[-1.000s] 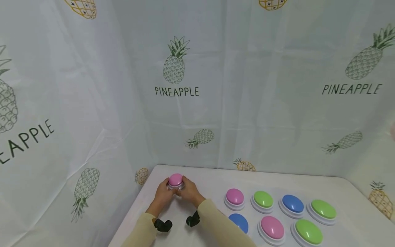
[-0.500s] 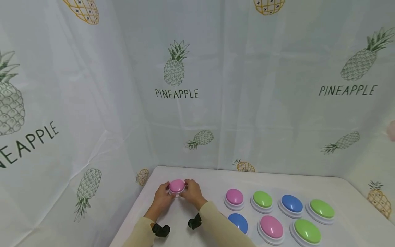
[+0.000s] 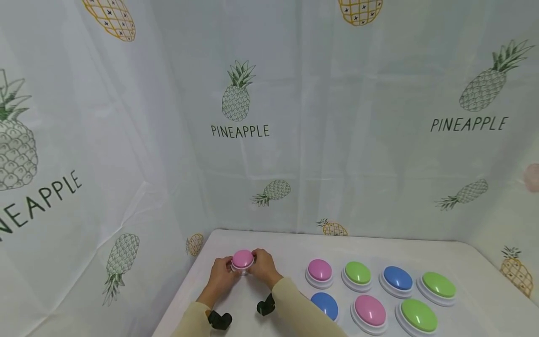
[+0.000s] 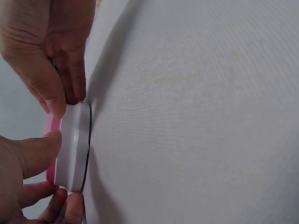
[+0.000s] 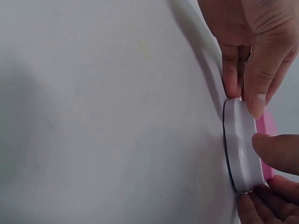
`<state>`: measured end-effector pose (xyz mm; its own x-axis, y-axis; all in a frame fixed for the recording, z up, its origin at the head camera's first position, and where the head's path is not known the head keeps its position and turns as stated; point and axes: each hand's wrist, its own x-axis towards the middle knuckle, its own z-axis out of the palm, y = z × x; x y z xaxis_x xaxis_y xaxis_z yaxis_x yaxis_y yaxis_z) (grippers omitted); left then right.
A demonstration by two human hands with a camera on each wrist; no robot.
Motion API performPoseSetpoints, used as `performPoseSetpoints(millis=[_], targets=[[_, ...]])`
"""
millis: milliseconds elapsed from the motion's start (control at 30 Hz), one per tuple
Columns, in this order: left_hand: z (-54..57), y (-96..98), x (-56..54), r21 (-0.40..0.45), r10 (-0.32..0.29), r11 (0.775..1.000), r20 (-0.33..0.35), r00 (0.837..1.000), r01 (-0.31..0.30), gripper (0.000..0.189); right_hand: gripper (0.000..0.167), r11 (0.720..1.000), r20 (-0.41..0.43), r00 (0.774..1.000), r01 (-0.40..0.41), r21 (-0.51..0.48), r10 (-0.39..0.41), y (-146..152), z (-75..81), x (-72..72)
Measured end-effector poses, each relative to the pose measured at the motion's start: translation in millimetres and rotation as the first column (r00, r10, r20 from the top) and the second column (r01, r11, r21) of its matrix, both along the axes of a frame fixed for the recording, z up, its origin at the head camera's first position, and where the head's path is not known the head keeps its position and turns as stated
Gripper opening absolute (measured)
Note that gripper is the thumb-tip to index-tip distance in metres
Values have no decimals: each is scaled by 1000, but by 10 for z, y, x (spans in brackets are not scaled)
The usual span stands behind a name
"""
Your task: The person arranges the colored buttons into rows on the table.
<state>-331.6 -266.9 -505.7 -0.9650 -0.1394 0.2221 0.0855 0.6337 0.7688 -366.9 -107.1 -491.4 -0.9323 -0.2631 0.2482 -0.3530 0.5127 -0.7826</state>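
A pink domed push button (image 3: pixel 243 258) on a round white base is held between both hands at the far left of the white table (image 3: pixel 286 243). My left hand (image 3: pixel 221 274) grips its left side and my right hand (image 3: pixel 264 267) its right side. In the left wrist view, the thumbs press the near side of the white base (image 4: pixel 74 144), with other fingers curled around its edges. The base's dark underside rim lies close over the tabletop in the right wrist view, where the pink dome (image 5: pixel 268 123) shows behind the thumbs.
Several similar buttons stand right of my hands: pink (image 3: pixel 320 269), green (image 3: pixel 358 272) and blue (image 3: pixel 397 278) ones in a back row, with blue (image 3: pixel 324 305), pink (image 3: pixel 369 311) and green (image 3: pixel 418 315) in front. A pineapple-print curtain (image 3: pixel 278 150) hangs behind the table.
Both hands have drawn the pink button a little nearer to me and slightly right. The head view has tilted slightly upward. The other buttons stay put.
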Motion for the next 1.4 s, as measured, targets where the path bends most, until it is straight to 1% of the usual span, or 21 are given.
performPoseSetpoints(millis=[133,267,367,467,567,767,900,1000,1200,1300,1400], targets=[[-49,34,9,3,3,1000,-4,1000,-3,57,43,999,24,1000,0,-32,1,28,-27,33],[-36,88,51,7,17,1000,4,1000,-17,59,42,999,13,1000,4,-46,-3,54,-24,59],[-2,129,78,17,42,999,20,999,-43,57,42,999,1,1000,18,-33,-18,62,-32,48],[-2,161,78,32,67,997,32,997,-68,55,44,999,-12,999,35,-17,-35,76,-44,43],[-17,179,69,45,73,996,36,997,-75,55,45,999,-11,998,55,-4,-55,99,-46,52],[-27,194,45,61,51,997,15,999,-52,54,47,996,7,997,79,-29,-79,166,19,98],[45,245,50,103,37,994,25,999,-40,55,48,995,17,996,85,-60,-84,231,95,134],[109,317,58,129,36,991,32,999,-40,55,47,992,17,995,95,-80,-94,306,133,156],[175,455,52,127,13,992,10,1000,-15,55,50,987,9,993,120,-107,-119,457,183,173],[201,521,41,129,-9,992,-7,1000,10,55,52,984,7,992,128,-120,-128,543,216,184],[249,594,45,136,-37,990,-29,999,41,55,53,982,4,992,126,-138,-127,640,258,203]])
